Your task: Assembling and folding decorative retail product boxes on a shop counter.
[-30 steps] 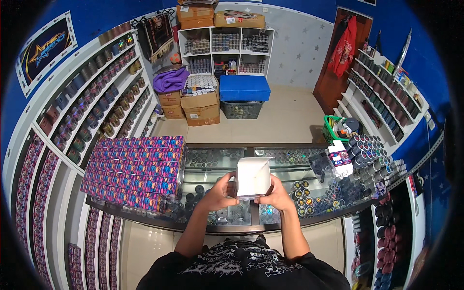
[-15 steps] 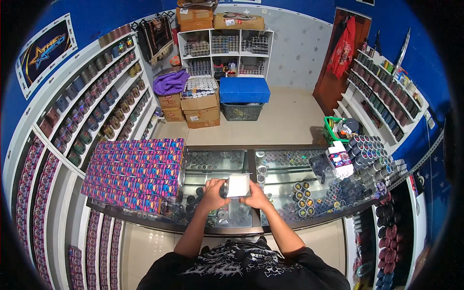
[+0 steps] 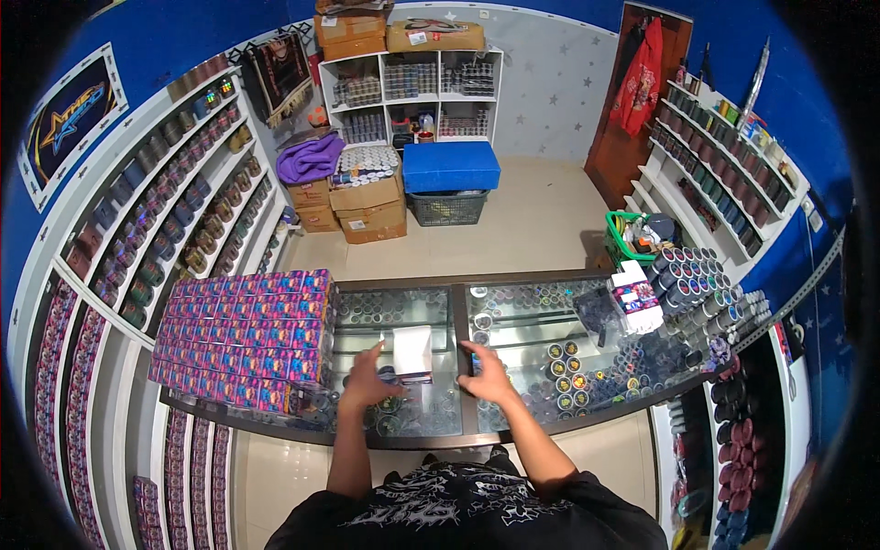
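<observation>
A small white box (image 3: 412, 351) with a dark lower edge stands on the glass counter (image 3: 458, 431), right in front of me. My left hand (image 3: 368, 380) is just to its left, fingers spread, close to the box's side or barely touching it. To the right of the box, my right hand (image 3: 484, 371) rests over the counter's middle frame, fingers apart and clear of the box. Neither hand holds anything.
A big block of colourful purple-pink boxes (image 3: 243, 335) covers the counter's left end. Round tins (image 3: 587, 371), white packets (image 3: 635, 302) and upright canisters (image 3: 701, 275) crowd the right end. Shelves line both walls. Cardboard boxes (image 3: 367, 206) and a blue-lidded basket (image 3: 451, 174) stand on the floor beyond.
The white box was held up in both hands, then lowered. It now stands on the glass and both hands have let go and moved apart.
</observation>
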A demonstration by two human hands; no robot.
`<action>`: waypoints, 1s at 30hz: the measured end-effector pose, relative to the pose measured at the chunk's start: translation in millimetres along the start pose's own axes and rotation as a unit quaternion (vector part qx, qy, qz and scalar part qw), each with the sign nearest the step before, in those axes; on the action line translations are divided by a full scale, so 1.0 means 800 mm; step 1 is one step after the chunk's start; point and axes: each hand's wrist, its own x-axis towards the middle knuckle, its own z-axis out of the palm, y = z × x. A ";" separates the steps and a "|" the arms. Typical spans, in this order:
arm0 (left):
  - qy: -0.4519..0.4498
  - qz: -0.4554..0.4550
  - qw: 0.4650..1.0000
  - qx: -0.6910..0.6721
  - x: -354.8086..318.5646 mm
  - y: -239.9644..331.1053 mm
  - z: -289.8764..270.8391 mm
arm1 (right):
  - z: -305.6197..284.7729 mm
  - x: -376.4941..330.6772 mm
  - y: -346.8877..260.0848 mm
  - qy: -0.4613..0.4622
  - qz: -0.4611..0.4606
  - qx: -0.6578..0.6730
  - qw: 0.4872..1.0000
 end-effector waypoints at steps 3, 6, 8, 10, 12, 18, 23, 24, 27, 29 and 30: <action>0.054 -0.039 0.996 -0.060 -0.023 0.050 -0.051 | -0.060 -0.031 0.043 0.197 0.024 0.064 0.978; 0.149 -0.012 0.981 -0.124 -0.038 0.088 -0.063 | -0.131 -0.061 0.126 0.402 0.025 0.082 0.912; 0.183 -0.014 0.970 -0.161 -0.042 0.117 -0.056 | -0.184 -0.083 0.166 0.480 0.081 0.102 0.867; 0.220 -0.010 0.962 -0.162 -0.039 0.152 -0.037 | -0.227 -0.098 0.212 0.503 0.103 0.085 0.854; 0.247 -0.005 0.955 -0.167 -0.039 0.171 -0.009 | -0.260 -0.107 0.245 0.474 0.125 0.086 0.867; 0.210 0.011 0.949 -0.235 -0.037 0.251 0.073 | -0.306 -0.082 0.252 0.371 0.094 -0.125 0.915; 0.171 0.016 0.947 -0.272 -0.038 0.288 0.118 | -0.310 -0.057 0.245 0.266 0.227 -0.242 0.905; 0.173 0.015 0.948 -0.268 -0.039 0.291 0.120 | -0.305 -0.054 0.247 0.261 0.206 -0.272 0.903; 0.157 0.025 0.948 -0.276 -0.041 0.298 0.121 | -0.304 -0.050 0.259 0.250 0.237 -0.213 0.914; 0.127 -0.004 0.938 -0.323 -0.043 0.307 0.125 | -0.311 -0.059 0.276 0.264 0.261 -0.132 0.919; 0.101 -0.033 0.924 -0.367 -0.047 0.312 0.125 | -0.314 -0.066 0.276 0.261 0.262 -0.130 0.920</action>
